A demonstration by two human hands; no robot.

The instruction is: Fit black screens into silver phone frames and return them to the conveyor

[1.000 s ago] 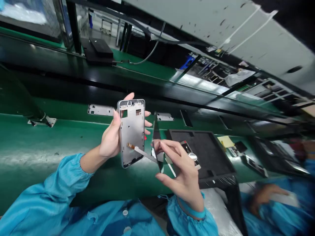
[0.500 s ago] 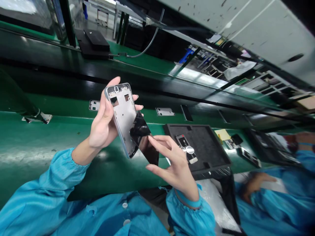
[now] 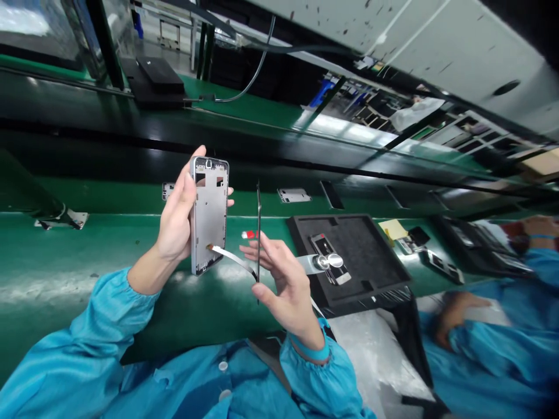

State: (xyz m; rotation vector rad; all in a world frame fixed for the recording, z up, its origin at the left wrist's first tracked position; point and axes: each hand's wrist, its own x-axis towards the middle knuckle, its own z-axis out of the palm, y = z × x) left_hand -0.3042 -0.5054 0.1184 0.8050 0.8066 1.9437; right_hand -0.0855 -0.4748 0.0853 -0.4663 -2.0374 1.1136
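Note:
My left hand (image 3: 177, 218) is wrapped round a silver phone frame (image 3: 210, 215), holding it nearly upright with its inner face toward me. My right hand (image 3: 283, 273) grips a thin phone screen (image 3: 258, 238), seen edge-on just right of the frame. A pale flex cable (image 3: 233, 257) spans the gap, from the lower part of the frame to the lower part of the screen. A small red and white tab (image 3: 250, 234) shows beside the screen. What the tab is fixed to, I cannot tell.
A black foam tray (image 3: 371, 256) with a phone part (image 3: 334, 267) in it sits on the green bench at right. Frame plates (image 3: 294, 195) lie on the dark strip behind. A co-worker's blue sleeve (image 3: 493, 355) is at far right.
The screen has come away from the frame's face and turned edge-on to the right. The flex cable and red tab now show. The frame has turned more upright.

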